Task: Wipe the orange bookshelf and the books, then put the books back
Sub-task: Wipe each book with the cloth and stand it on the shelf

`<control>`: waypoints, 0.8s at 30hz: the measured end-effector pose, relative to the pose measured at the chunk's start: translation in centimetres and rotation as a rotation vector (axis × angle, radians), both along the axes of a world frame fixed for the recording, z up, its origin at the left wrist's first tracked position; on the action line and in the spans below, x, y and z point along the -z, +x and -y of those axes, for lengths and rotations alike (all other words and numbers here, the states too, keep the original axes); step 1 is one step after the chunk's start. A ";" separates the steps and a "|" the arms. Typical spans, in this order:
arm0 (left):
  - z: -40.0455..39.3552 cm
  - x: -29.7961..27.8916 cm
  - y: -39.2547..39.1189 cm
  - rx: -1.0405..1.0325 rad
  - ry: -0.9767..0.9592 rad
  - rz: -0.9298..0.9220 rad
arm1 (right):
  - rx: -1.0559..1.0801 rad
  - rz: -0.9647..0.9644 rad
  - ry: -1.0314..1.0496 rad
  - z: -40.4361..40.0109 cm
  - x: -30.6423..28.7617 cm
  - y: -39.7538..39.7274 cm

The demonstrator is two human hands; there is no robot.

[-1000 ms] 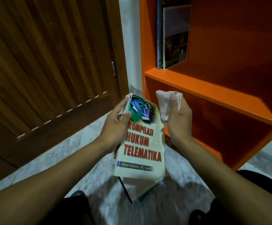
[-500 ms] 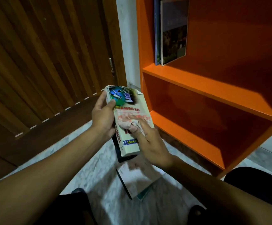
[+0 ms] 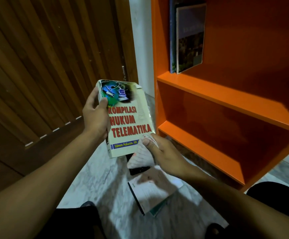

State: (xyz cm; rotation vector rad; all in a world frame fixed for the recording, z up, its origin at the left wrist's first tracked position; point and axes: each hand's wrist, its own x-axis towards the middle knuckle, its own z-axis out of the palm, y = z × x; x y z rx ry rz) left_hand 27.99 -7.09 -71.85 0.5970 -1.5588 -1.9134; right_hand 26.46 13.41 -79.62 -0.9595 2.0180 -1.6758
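My left hand [image 3: 95, 116] grips the left edge of a cream book [image 3: 131, 118] with red lettering, held up in front of the orange bookshelf [image 3: 226, 99]. My right hand [image 3: 166, 152] pinches a white cloth [image 3: 142, 156] against the book's lower right corner. Two books [image 3: 188, 37] stand upright at the left end of the upper shelf. The lower compartment holds no books. Under my hands, a white-covered book [image 3: 150, 192] lies on the floor, with a dark book [image 3: 139, 169] partly hidden behind the cloth.
A brown slatted wooden door [image 3: 45, 66] fills the left side. A white wall strip [image 3: 140, 40] separates it from the shelf. The floor is pale marble [image 3: 95, 183]. My dark-clothed knees [image 3: 276, 199] sit at the bottom of the view.
The cloth slid from the middle of the cover down to its lower right corner, uncovering the red title. The book tilted more upright and moved slightly right.
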 end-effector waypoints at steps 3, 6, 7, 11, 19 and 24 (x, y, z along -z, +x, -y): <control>0.1 -0.7 0.6 0.096 -0.093 -0.022 | 0.186 -0.032 0.100 -0.4 -0.2 -1.4; 0.2 -1.4 1.1 0.215 -0.150 -0.030 | 0.247 0.145 0.059 -1.0 -0.4 -2.9; 0.1 -1.6 1.3 0.258 -0.156 -0.029 | 0.209 0.225 0.057 -1.1 -0.5 -3.4; -0.6 -2.2 1.8 0.430 -0.169 -0.032 | 0.025 0.467 -0.048 -1.3 -0.4 -4.5; -1.5 -4.6 1.8 0.570 -0.318 0.061 | 0.143 0.498 -0.242 -1.1 -1.9 -4.3; -0.5 -5.7 1.9 0.661 -0.534 0.306 | 0.212 0.452 -0.368 -2.1 -4.9 -5.1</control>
